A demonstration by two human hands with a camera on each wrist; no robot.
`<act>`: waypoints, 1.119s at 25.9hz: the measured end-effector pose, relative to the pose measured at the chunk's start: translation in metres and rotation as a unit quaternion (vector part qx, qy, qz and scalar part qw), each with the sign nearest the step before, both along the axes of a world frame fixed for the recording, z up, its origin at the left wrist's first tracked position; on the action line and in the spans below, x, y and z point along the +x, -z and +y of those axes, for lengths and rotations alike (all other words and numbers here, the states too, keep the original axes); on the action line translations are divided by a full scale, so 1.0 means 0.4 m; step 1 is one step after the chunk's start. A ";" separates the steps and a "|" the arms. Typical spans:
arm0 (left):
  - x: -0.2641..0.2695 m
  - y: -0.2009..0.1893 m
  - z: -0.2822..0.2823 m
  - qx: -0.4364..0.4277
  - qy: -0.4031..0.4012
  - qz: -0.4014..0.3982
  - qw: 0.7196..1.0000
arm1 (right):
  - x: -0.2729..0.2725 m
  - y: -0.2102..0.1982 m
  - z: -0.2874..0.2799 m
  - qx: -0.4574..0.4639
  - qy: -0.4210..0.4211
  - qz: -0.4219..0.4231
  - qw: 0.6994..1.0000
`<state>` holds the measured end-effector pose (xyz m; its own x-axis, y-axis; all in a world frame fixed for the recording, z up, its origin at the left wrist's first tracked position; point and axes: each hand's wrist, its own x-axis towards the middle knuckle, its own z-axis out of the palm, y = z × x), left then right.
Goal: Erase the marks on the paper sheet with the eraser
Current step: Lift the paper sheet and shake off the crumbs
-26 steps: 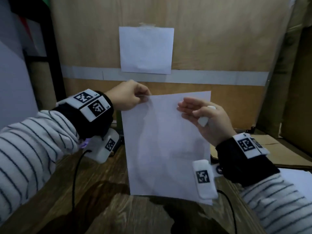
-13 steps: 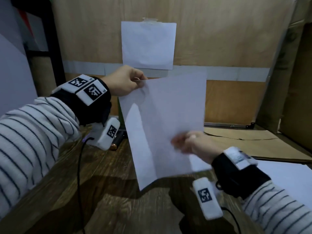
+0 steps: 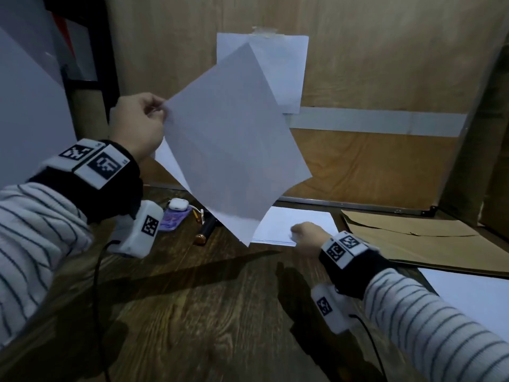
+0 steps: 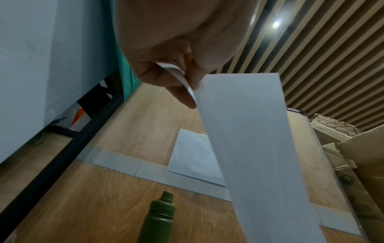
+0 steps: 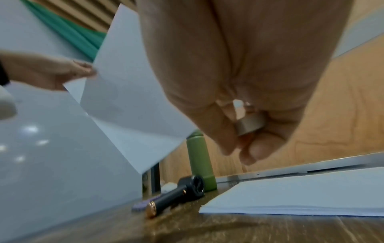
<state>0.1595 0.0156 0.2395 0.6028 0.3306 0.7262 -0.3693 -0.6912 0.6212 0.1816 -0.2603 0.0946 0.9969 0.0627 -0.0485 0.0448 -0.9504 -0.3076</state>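
My left hand [image 3: 143,119] pinches one corner of a white paper sheet [image 3: 234,150] and holds it tilted in the air above the table; no marks show on it. In the left wrist view, thumb and fingers [image 4: 182,92] clamp the sheet's [image 4: 255,148] bent corner. My right hand [image 3: 305,235] is low over a stack of white paper [image 3: 297,221] on the table. Its curled fingers grip a small pale eraser [image 5: 250,124]. The head view hides the eraser behind the hand.
A green bottle [image 5: 200,157], a black pen-like tool [image 3: 206,230], a white earbud case [image 3: 177,204] and a purple item lie at the back left. Another sheet [image 3: 283,67] is taped to the wooden back panel. Brown cardboard [image 3: 413,241] and more paper [image 3: 468,293] lie right.
The right hand let go of the sheet and dropped down to the paper stack on the table. The left hand swung the sheet up and left, so it now hangs tilted.
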 end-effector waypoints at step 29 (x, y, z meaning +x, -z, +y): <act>0.043 0.104 -0.074 -0.006 0.153 0.055 0.987 | -0.065 -0.097 -0.103 0.374 -0.006 -0.342 0.862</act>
<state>0.1767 -0.0141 0.1978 0.7503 0.1294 0.6483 -0.4895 -0.5503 0.6764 0.1557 -0.3015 0.1334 0.7756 -0.1671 0.6087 0.4674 -0.4960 -0.7318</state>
